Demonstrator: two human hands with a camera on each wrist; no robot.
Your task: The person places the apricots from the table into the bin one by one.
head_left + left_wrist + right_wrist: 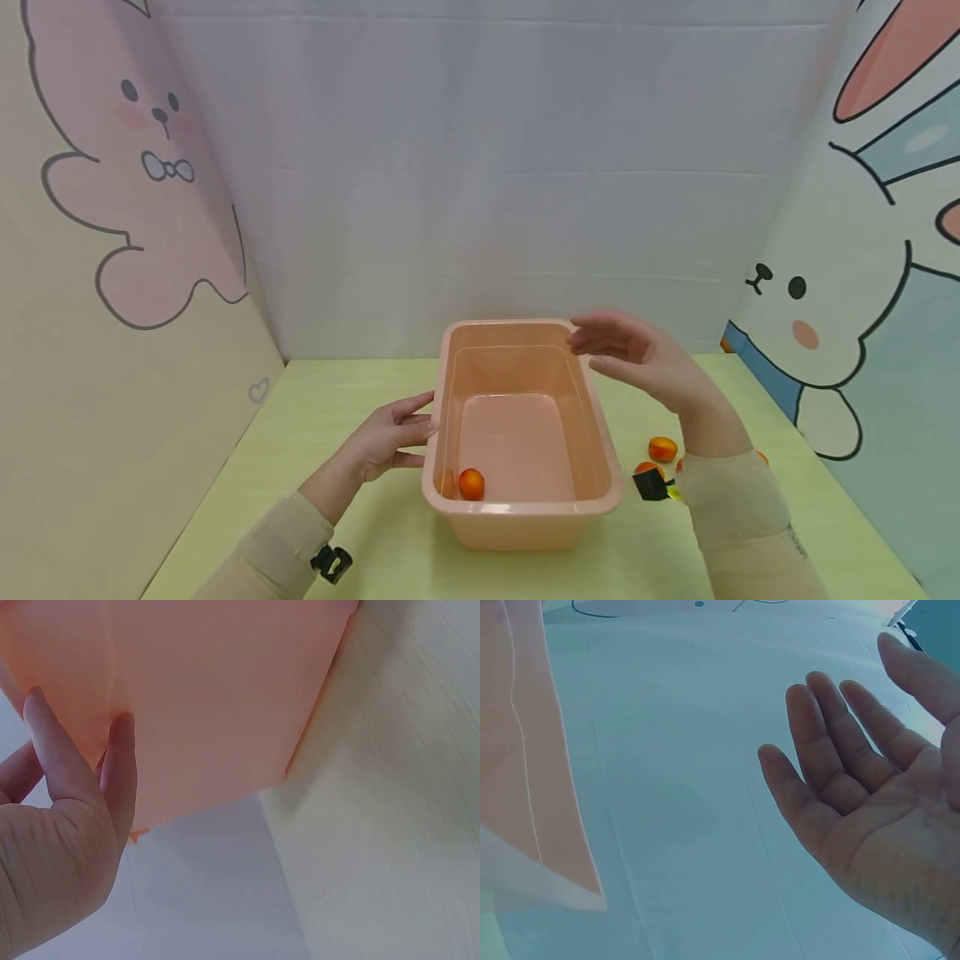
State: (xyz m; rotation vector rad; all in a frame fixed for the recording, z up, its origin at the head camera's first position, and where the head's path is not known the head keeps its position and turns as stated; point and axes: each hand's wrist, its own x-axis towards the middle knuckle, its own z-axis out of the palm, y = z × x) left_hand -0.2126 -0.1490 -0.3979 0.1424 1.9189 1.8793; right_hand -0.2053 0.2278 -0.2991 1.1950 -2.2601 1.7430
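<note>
A peach-coloured plastic basin (517,450) stands in the middle of the table, its long side running away from me. Inside, a small round orange-red fruit (471,484) lies in the near left corner. My left hand (393,437) is at the basin's left side; in the left wrist view its fairly straight fingers (122,761) lie against the outer wall. Over the far right corner of the rim, my right hand (633,350) is raised with nothing in it. The right wrist view shows its fingers (807,739) loosely extended, apart from the basin wall (536,735).
Several orange-red fruits, one of them a nearer piece (662,449), lie on the pale green table (360,517) right of the basin, partly hidden by my right forearm. A white sheet (480,167) hangs behind, with cartoon-printed panels at both sides.
</note>
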